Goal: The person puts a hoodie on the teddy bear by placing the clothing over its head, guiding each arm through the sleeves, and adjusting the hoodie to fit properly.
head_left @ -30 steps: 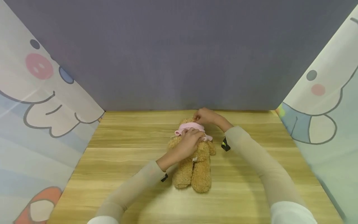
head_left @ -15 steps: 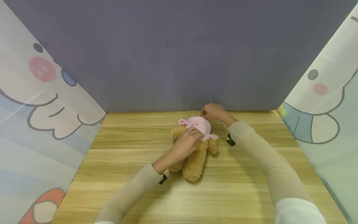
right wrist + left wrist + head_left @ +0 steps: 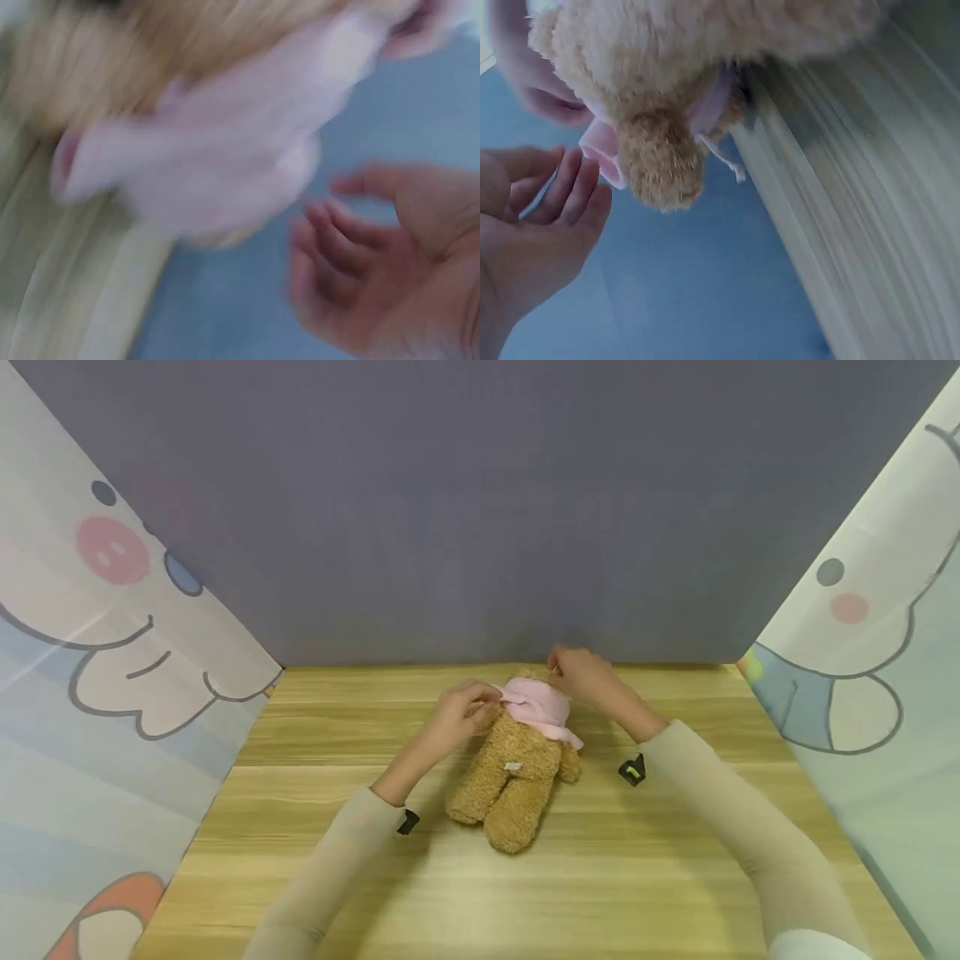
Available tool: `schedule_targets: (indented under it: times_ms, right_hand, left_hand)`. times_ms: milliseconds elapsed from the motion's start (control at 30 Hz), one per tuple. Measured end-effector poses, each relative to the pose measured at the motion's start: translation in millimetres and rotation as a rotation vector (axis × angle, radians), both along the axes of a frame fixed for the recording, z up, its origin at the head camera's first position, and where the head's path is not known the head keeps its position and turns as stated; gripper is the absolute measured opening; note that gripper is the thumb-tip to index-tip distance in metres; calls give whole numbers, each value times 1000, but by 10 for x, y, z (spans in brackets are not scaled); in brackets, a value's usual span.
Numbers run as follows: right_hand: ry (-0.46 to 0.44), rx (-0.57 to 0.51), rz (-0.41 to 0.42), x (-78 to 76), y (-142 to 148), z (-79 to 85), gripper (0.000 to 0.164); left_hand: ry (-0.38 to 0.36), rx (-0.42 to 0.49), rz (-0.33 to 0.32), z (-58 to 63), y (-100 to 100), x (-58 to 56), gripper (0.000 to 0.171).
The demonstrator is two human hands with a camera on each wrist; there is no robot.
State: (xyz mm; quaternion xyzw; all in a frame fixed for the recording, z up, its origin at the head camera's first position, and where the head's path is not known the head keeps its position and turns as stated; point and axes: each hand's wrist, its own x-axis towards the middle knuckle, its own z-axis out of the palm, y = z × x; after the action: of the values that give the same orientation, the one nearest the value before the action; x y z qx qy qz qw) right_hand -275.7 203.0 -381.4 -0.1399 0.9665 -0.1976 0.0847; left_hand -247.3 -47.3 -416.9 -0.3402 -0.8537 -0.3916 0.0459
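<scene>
A curly brown teddy bear (image 3: 517,752) lies on the table with a small white tag at its lower back. A pink cloth garment (image 3: 540,706) is bunched around its head, with a tube-like end on each side and a thin white cord (image 3: 724,156) hanging from it. My left hand (image 3: 459,714) pinches the garment's left end with thumb and fingertips. At the top of the bear's head, my right hand (image 3: 588,678) has loosely bent fingers; the blurred right wrist view shows thumb and index slightly parted, apart from the cloth.
The wood-grain table (image 3: 645,860) ends at a grey upright panel (image 3: 480,510) just behind the bear's head. Printed cartoon curtains (image 3: 112,635) flank both sides. A black strap piece (image 3: 633,770) shows beside the right wrist.
My left hand has moved from the bear's middle left to the garment's left end. My right hand has shifted slightly right. The bear has turned, its head now leaning right.
</scene>
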Motion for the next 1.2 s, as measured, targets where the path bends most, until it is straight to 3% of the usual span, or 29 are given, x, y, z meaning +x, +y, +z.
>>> schedule_targets:
  times_ms: [100, 200, 333, 467, 533, 633, 767, 900, 1000, 1067, 1200]
  right_hand:
    - [-120, -34, 88, 239, -94, 66, 42]
    - [-147, 7, 111, 359, -238, 56, 67]
    - [-77, 52, 26, 356, -383, -65, 83]
    - [-18, 117, -40, 261, -449, -204, 80]
    - [20, 175, -79, 177, -498, -261, 82]
    - [90, 256, -147, 26, -565, -361, 79]
    - [195, 300, -216, -134, -540, -504, 77]
    - [305, 329, -222, -208, -520, -622, 77]
    - [383, 349, -204, -209, -515, -668, 71]
    - [414, 370, -166, -185, -510, -668, 69]
    - [362, 396, -64, -121, -477, -594, 79]
  left_hand:
    - [57, -166, -67, -18, 21, -108, 21]
    - [141, -288, -89, -76, 107, -240, 26]
    - [174, -321, -28, -189, 208, -397, 27]
    - [176, -316, 48, -315, 325, -517, 16]
    - [150, -303, 96, -359, 387, -589, 13]
    - [51, -234, 134, -373, 442, -721, 15]
    - [-115, -74, 81, -404, 408, -853, 12]
    - [-257, 6, -2, -498, 246, -851, 14]
    - [-291, -4, -49, -575, 118, -779, 14]
    - [-255, -49, -81, -623, 68, -719, 18]
    - [-152, -139, -86, -680, 96, -619, 51]
